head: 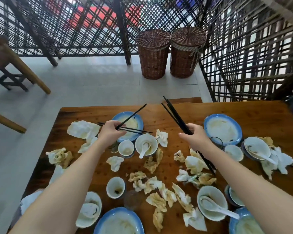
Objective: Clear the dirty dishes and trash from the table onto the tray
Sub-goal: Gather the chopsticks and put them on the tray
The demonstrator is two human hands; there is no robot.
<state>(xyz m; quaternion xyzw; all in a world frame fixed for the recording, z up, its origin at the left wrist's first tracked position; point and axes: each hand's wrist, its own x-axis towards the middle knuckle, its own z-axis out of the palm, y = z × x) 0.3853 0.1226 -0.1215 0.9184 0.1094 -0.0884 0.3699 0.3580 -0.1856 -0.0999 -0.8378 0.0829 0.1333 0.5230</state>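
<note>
- Wooden table (260,115) stands on pale floor tiles (91,73), before dark lattice screens (74,31) and two wicker baskets (153,54).
- Crumpled stained napkins (152,183), white bowls (145,144) and blue-rimmed plates (222,128) lie across it.
- Left hand (108,132) pinches one black chopstick (134,114); right hand (195,137) curls around a chopstick bundle (174,114).

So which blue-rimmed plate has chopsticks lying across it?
The far-left blue-rimmed white plate, just beyond the left hand: black chopsticks rest across it. The others carry none.
</note>
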